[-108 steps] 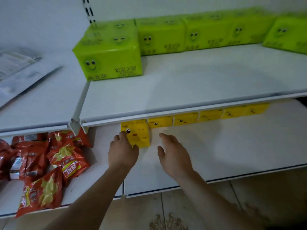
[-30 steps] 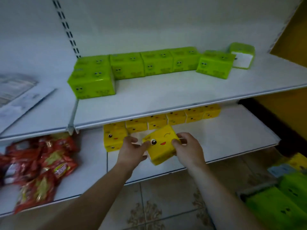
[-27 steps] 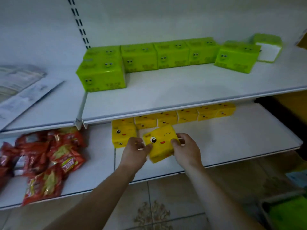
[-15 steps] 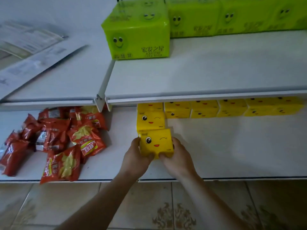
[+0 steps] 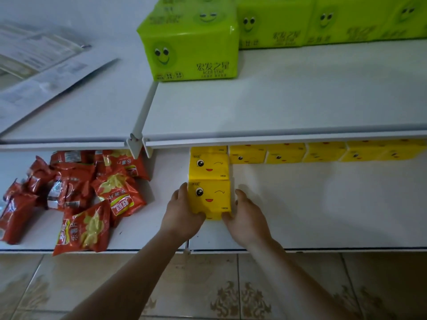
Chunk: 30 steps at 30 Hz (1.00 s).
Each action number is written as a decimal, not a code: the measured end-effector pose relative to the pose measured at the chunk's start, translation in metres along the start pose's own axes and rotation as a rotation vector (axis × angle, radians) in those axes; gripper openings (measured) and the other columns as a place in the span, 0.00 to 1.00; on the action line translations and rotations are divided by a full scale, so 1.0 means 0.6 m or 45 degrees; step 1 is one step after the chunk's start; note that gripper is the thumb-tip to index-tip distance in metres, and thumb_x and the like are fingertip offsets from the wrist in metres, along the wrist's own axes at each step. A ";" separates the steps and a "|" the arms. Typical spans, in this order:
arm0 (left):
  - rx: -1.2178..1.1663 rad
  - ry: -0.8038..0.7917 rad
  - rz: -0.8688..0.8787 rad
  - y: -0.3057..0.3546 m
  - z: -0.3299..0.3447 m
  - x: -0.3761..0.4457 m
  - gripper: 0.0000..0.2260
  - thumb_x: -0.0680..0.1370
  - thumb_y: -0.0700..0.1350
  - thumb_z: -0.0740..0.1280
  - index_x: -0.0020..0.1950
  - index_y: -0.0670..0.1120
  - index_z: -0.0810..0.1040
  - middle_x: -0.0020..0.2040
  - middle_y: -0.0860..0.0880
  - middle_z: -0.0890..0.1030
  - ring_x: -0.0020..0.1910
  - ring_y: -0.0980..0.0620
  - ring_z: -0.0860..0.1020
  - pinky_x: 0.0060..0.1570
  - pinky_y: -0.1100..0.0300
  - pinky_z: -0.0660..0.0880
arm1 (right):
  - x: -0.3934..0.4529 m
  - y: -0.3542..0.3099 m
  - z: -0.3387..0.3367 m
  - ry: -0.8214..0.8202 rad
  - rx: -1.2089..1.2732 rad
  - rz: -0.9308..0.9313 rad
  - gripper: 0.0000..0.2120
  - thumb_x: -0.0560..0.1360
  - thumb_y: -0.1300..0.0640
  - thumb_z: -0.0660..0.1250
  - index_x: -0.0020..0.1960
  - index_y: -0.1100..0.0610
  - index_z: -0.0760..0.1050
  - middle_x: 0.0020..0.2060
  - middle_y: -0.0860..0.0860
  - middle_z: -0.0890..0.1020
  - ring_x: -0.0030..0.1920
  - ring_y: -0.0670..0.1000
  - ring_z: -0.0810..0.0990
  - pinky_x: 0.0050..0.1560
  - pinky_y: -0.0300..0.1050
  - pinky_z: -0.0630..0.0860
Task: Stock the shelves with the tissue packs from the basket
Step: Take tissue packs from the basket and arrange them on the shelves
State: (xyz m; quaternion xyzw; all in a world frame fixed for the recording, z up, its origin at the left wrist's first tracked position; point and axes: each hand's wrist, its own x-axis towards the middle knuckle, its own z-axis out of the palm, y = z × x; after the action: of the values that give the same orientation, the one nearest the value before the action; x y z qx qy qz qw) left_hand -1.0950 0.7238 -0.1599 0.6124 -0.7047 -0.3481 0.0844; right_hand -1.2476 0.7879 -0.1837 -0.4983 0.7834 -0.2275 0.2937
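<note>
Tiles with a brown ornamental print are covering the floor nearest the camera. Two bare forearms are reaching up from there to the lower shelf, a flat white board. The left hand and the right hand are clasping one yellow tissue pack between them, fingers lying along its sides and thumbs curling onto its near edge; the pack is sitting on the shelf, a soft squarish block in glossy wrap with a winking face. A second yellow pack is touching it just behind. Farther back, a row of yellow packs is running to the right, about six showing, the upper shelf hiding part of them. To the left, roughly eight crinkly red snack bags are lying in a loose heap. On the upper shelf, four green tissue packs are showing, with flat printed sheets lying far left.
</note>
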 end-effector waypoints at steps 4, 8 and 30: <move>0.123 0.080 0.001 0.048 -0.020 -0.033 0.35 0.69 0.47 0.70 0.74 0.47 0.61 0.69 0.45 0.69 0.65 0.42 0.69 0.60 0.45 0.73 | -0.047 0.001 -0.057 0.096 0.026 0.032 0.31 0.78 0.49 0.65 0.77 0.54 0.58 0.67 0.54 0.75 0.66 0.55 0.74 0.63 0.48 0.73; 0.035 0.096 0.178 0.143 -0.021 -0.083 0.33 0.73 0.46 0.69 0.77 0.48 0.60 0.73 0.48 0.68 0.68 0.46 0.70 0.63 0.50 0.73 | -0.112 -0.003 -0.140 0.273 0.108 0.040 0.28 0.78 0.49 0.66 0.75 0.52 0.63 0.64 0.52 0.77 0.64 0.52 0.75 0.63 0.45 0.72; -0.534 -0.921 1.100 0.626 0.152 -0.565 0.13 0.70 0.52 0.68 0.54 0.56 0.77 0.43 0.54 0.83 0.45 0.55 0.81 0.50 0.53 0.77 | -0.701 0.111 -0.622 1.194 -0.020 0.541 0.18 0.77 0.50 0.67 0.66 0.52 0.74 0.57 0.48 0.81 0.60 0.50 0.78 0.57 0.44 0.71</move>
State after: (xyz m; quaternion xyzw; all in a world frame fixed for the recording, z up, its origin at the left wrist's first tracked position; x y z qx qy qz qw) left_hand -1.3671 1.0743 0.1000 0.0836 -0.7900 -0.6004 0.0920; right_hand -1.4079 1.2227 0.1413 -0.1746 0.9165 -0.3560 -0.0532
